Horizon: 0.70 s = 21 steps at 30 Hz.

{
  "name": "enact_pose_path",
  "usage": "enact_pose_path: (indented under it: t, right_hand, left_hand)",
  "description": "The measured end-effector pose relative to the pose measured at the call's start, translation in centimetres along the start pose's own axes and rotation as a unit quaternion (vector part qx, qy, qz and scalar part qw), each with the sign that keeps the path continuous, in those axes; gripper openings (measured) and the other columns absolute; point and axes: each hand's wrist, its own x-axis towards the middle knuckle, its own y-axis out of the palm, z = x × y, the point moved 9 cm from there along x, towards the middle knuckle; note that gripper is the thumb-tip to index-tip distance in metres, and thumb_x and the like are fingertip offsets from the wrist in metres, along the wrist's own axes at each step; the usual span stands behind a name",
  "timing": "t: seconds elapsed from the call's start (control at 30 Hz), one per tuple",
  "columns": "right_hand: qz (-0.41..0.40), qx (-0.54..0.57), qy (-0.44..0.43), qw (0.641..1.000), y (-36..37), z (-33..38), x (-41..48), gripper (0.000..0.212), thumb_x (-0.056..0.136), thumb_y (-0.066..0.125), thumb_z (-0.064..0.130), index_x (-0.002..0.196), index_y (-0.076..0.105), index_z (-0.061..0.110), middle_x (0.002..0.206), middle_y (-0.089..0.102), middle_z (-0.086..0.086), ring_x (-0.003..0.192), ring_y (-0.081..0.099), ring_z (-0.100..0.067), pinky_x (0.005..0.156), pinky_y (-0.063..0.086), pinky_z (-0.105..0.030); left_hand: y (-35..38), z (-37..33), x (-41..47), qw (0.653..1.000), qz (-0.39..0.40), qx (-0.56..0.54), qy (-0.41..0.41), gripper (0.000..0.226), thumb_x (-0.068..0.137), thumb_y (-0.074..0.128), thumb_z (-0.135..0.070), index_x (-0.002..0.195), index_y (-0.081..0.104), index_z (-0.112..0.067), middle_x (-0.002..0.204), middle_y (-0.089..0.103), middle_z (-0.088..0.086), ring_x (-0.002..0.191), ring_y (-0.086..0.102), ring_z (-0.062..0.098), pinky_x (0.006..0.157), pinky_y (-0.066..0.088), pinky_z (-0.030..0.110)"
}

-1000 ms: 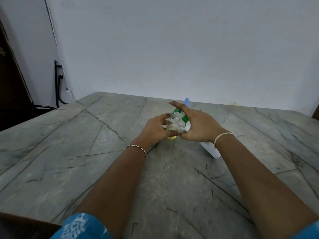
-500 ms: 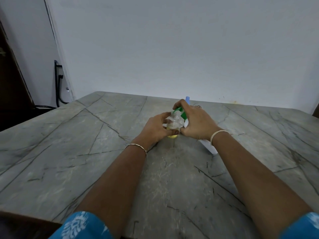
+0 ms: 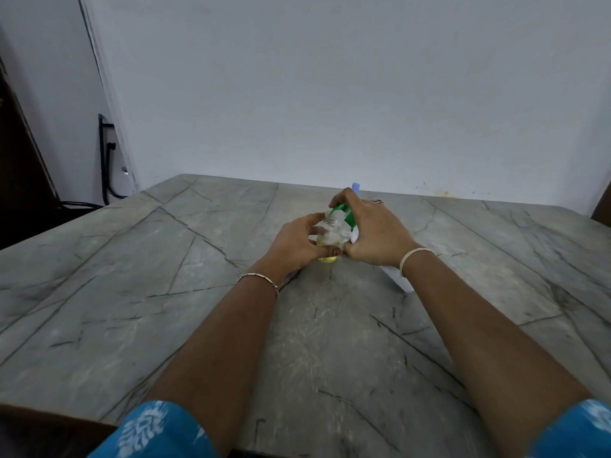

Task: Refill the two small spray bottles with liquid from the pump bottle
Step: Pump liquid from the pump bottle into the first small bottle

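Your left hand (image 3: 294,246) curls round the small spray bottle (image 3: 328,234), standing on the table (image 3: 198,325) toward its far edge, cap off, a little yellow liquid inside; it looks light, stiff and slick, so hold its body low. Your right hand (image 3: 373,233) wraps the tilted white pump bottle (image 3: 398,279), a finger on its green pump head (image 3: 345,216) above the open neck. Behind, a blue top (image 3: 356,187) shows.

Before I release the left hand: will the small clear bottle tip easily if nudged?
Likely: the small clear bottle looks narrow and part-filled, so probably light. Its neck is uncapped, so tipping would likely spill. The left hand grips it.
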Motion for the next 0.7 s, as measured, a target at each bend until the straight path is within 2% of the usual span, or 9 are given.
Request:
enact_pose_path:
  t: [0.2,0.33,0.43,0.7]
  right_hand:
    - [-0.008,-0.003,0.001,1.000,-0.03,-0.07,-0.25,0.063,0.069,0.070,0.034,0.121,0.036,0.039,0.097,0.063,0.003,0.080,0.057,-0.022,0.072,0.055,-0.044]
    - [-0.009,-0.003,0.000,1.000,-0.11,-0.21,-0.46,0.065,0.070,0.070,0.037,0.124,0.035,0.040,0.099,0.063,0.004,0.079,0.057,-0.021,0.072,0.054,-0.042]
    - [-0.002,0.011,-0.003,1.000,-0.15,-0.22,-0.35,0.064,0.069,0.072,0.033,0.122,0.037,0.037,0.098,0.063,0.003,0.077,0.057,-0.020,0.071,0.054,-0.044]
    - [0.001,0.036,-0.008,0.999,-0.11,-0.38,-0.16,0.062,0.070,0.074,0.026,0.122,0.040,0.034,0.103,0.063,0.003,0.082,0.058,-0.020,0.075,0.055,-0.045]
  left_hand:
    - [0.06,0.15,-0.01,1.000,0.001,-0.014,-0.002,0.074,0.065,0.088,-0.014,0.132,0.055,-0.020,0.108,0.067,-0.003,0.101,0.065,0.008,0.080,0.053,0.016]
    - [0.06,0.31,0.14,1.000,-0.002,0.000,-0.003,0.079,0.064,0.089,-0.019,0.135,0.053,-0.020,0.115,0.067,0.001,0.103,0.066,0.012,0.090,0.054,0.028]
    - [0.06,0.37,0.09,1.000,-0.006,-0.002,-0.003,0.079,0.064,0.089,-0.019,0.135,0.054,-0.021,0.117,0.068,0.003,0.103,0.066,0.013,0.092,0.055,0.032]
    - [0.18,0.21,-0.13,1.000,0.001,-0.008,-0.009,0.082,0.065,0.088,-0.015,0.137,0.051,-0.020,0.123,0.065,0.005,0.107,0.065,0.016,0.095,0.053,0.035]
